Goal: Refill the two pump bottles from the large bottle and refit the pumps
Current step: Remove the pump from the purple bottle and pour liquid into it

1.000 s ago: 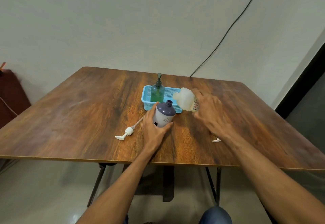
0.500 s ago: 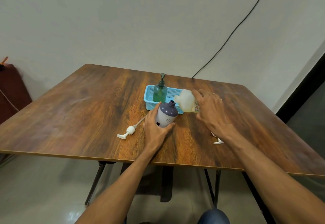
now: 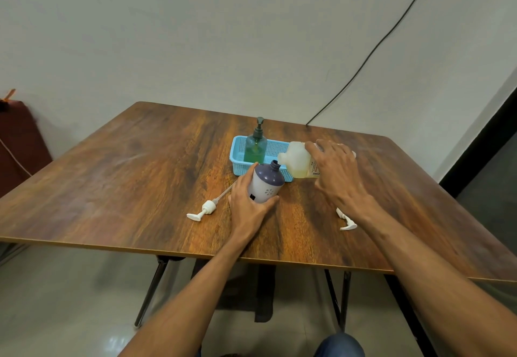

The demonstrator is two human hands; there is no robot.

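Note:
A purple and white pump bottle (image 3: 266, 185) stands on the wooden table (image 3: 140, 177), tilted slightly, its neck uncapped. My left hand (image 3: 249, 207) grips its body. My right hand (image 3: 334, 173) holds the large translucent bottle (image 3: 297, 162) of yellowish liquid, tipped on its side with its mouth right at the purple bottle's neck. A white pump (image 3: 205, 209) with its long tube lies on the table left of my left hand. A second white pump (image 3: 346, 220) lies partly hidden under my right forearm. A green pump bottle (image 3: 255, 145), pump fitted, stands in the blue basket (image 3: 238, 162).
The blue basket sits just behind the two bottles. A black cable (image 3: 372, 48) runs down the wall to the table's far edge. A dark red object (image 3: 19, 144) stands at the far left, beyond the table.
The large bottle has tipped lower, bringing its mouth close to the purple bottle's neck. My left hand stays on the purple bottle.

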